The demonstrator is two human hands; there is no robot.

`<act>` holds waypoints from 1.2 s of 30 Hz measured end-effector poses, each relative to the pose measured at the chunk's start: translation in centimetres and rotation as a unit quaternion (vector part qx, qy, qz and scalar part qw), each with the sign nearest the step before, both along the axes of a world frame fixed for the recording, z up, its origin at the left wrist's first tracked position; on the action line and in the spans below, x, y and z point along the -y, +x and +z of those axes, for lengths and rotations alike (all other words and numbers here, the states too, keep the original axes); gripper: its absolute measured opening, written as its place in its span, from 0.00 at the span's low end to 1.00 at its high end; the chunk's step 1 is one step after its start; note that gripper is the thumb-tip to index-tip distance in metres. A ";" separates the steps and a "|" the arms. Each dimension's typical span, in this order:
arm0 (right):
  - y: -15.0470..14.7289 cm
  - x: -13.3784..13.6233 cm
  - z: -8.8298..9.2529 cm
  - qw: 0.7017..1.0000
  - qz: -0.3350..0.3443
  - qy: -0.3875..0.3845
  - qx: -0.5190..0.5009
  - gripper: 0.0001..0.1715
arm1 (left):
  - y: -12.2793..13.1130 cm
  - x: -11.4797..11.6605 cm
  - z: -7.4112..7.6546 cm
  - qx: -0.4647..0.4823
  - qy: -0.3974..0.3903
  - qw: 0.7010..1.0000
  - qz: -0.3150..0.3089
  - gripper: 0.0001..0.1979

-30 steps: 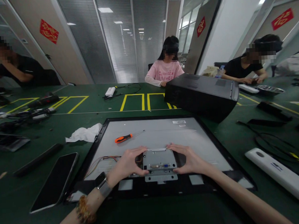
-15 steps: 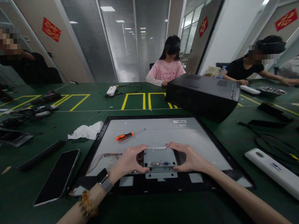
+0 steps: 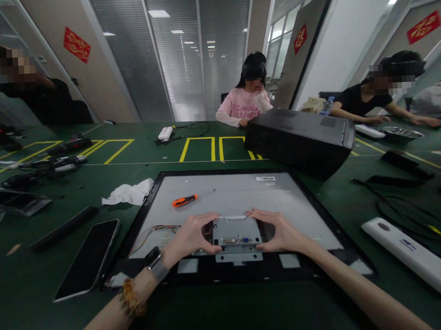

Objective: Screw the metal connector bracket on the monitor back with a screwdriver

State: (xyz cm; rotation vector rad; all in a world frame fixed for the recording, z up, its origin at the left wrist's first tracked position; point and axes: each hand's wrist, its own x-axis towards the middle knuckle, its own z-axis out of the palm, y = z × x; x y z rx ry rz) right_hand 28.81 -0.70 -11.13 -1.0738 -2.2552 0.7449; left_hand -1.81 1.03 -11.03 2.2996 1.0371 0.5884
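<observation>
Item, principal: one metal housing [image 3: 235,227], grey, sitting at the near middle of the panel [image 3: 229,184], its pale socket [image 3: 230,241] and blue socket [image 3: 245,240] facing the wearer. A flange [image 3: 239,257] is projecting at its near side, over the panel's black border. Whether the housing is resting fully or being held slightly raised, the view is not telling.

Item, hands, a pair: the left hand [image 3: 189,235] is holding the left end, curved part-open, thumb at the near corner, fingers at the far one; the right hand [image 3: 283,232] is mirroring it on the right end.

Item, loose wires [image 3: 150,231]: running behind the left hand — ends hidden.

Item, screwdriver [image 3: 184,201], orange and black: lying farther up the panel, touched by neither hand.

Handling notes, by judgement: the two-ended grip is looking sound. Good work is calling for equal pressure from both sides, a level housing, thumbs clear of the sockets — and wires running slack, never pinched beneath. Force is belonging on the metal edges, as the panel is probably marking easily.
</observation>
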 end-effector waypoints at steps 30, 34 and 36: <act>0.3 0.0 -0.7 1.000 -0.002 -0.004 0.031 0.42 | 0.1 0.1 0.1 0.007 0.014 1.000 -0.013 0.33; 0.4 0.1 -1.1 0.999 -0.001 -0.026 0.034 0.46 | 0.1 0.1 0.0 0.006 0.018 1.000 -0.010 0.33; 0.3 0.2 -1.0 0.999 -0.005 -0.031 0.036 0.47 | 0.1 0.1 -0.1 0.005 0.022 1.000 -0.011 0.33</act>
